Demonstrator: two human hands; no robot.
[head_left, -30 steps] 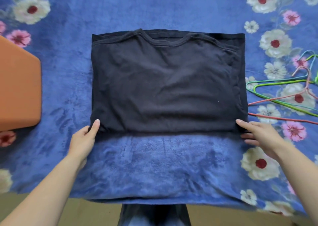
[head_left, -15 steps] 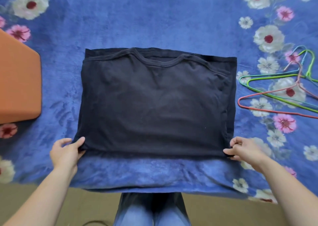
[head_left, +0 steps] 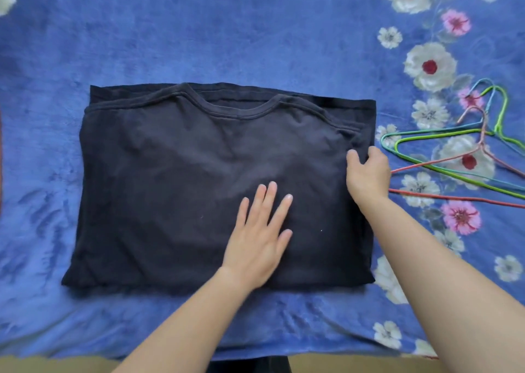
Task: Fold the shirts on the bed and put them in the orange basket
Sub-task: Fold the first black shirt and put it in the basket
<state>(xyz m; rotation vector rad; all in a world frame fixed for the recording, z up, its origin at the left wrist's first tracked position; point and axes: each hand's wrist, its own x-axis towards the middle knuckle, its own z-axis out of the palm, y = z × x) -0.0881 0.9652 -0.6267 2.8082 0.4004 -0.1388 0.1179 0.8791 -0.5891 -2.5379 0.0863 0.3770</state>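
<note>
A black shirt (head_left: 176,179) lies folded into a wide rectangle on the blue flowered bedspread (head_left: 227,31), its neckline at the far edge. My left hand (head_left: 260,233) rests flat on the shirt's middle, fingers spread. My right hand (head_left: 368,173) pinches the shirt's right edge about halfway up. Of the orange basket only a thin sliver (head_left: 0,179) shows at the left frame edge.
Several coloured wire hangers (head_left: 466,156) lie on the bedspread just right of the shirt. The bed's near edge (head_left: 255,355) runs along the bottom, with floor below it.
Both hands left the shirt's near corners. The left hand moved onto the shirt's middle, the right hand moved up its right edge and gripped it. The view shifted right, so the basket went almost out of frame.
</note>
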